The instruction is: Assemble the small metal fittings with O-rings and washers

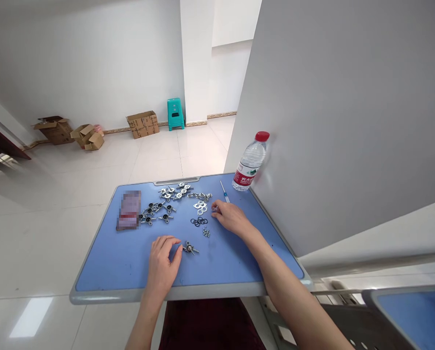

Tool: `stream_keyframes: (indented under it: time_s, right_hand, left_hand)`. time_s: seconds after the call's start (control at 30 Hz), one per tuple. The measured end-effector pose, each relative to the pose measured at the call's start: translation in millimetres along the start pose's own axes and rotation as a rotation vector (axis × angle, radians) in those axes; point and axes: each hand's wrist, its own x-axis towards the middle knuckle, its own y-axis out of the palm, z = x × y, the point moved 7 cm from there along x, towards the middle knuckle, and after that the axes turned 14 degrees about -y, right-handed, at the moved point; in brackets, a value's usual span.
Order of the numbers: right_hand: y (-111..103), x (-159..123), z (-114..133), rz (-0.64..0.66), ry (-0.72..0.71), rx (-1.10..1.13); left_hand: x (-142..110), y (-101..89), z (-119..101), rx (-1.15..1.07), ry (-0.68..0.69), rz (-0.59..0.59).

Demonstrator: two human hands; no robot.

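Observation:
My left hand point(162, 262) rests on the blue desk with curved fingers. Its thumb and index fingertip close at the left end of a small metal fitting point(190, 248), which lies flat. Further right, my right hand point(232, 218) is bent over the desk, fingertips drawn together; a small shiny piece shows at them, too small to name. Beside those fingertips lie flat metal plates point(200, 208) and black rubber rings point(199, 221). A cluster of tiny metal pieces point(206, 232) sits just below the rings. Behind the right hand is a screwdriver point(225, 195).
More metal fittings with black centres point(160, 209) lie left, beside a blurred rectangular item point(129, 210). Silvery assemblies point(181, 189) lie at the back. A water bottle point(251, 163) stands at the back right, near a grey panel point(341, 121). Cardboard boxes point(143, 124) and a stool point(175, 114) stand beyond.

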Motion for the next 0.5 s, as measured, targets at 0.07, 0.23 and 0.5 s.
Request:
stream_keyframes:
  time_s: [0.07, 0.23, 0.5]
  right_hand:
    - [-5.7, -3.2, -3.5, -0.016, 0.012, 0.012]
    - [-18.9, -14.8, -13.8, -0.033, 0.03, 0.097]
    - [-14.7, -19.7, -17.8, 0.073, 0.09, 0.052]
  left_hand:
    - [-0.3, -0.8, 1.6, -0.009, -0.006, -0.013]
    - [-0.6, 0.0, 4.4, -0.02, -0.014, -0.01]
    - [0.8, -1.6, 2.4, -0.013, -0.017, -0.011]
